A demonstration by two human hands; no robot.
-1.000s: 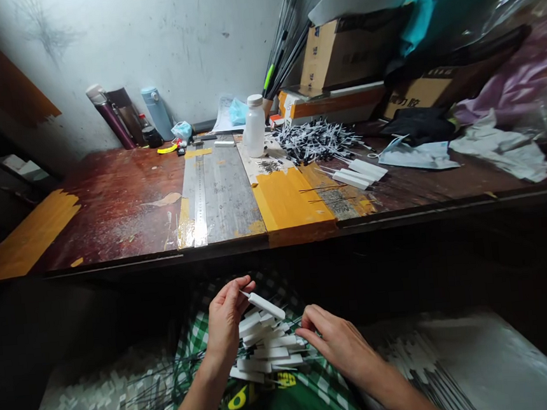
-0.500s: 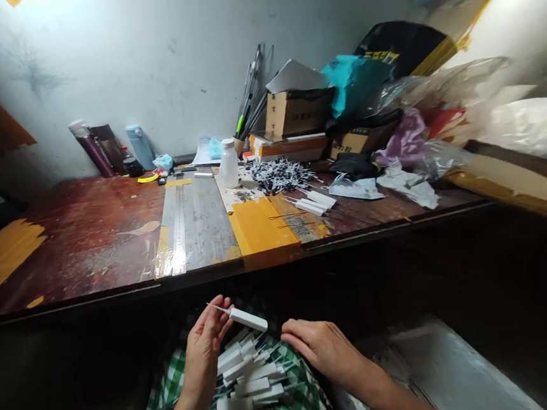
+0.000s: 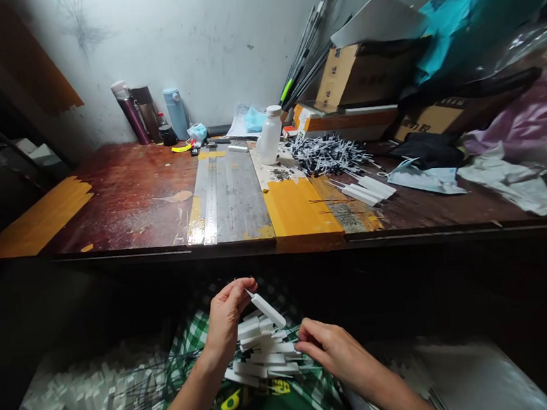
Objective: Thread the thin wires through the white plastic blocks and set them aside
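Note:
Over my lap, my left hand (image 3: pixel 231 312) is closed in a pinch on the thin tip of a white block-shaped piece (image 3: pixel 269 311), which slants down to the right. My right hand (image 3: pixel 331 347) is a little lower and to the right, thumb and fingers pressed together beside the thin dark rods of the pile. What sits between those fingertips is too small to make out. Below both hands, several similar white pieces (image 3: pixel 268 358) with thin rods lie heaped on a green checked cloth (image 3: pixel 190 346) across my lap.
Many more white pieces (image 3: pixel 84 397) are stacked at lower left. The table (image 3: pixel 143 197) ahead bears a steel ruler (image 3: pixel 211 204), a white bottle (image 3: pixel 271 135), a heap of small black-and-white parts (image 3: pixel 331 155), white pieces (image 3: pixel 368 190) and a face mask (image 3: pixel 424 178). Cardboard boxes (image 3: pixel 339 75) stand behind.
The view has turned right and downward, bringing the stack at lower left into sight. The held white piece now tilts more steeply downward. My right hand has come lower, to the pile's rods.

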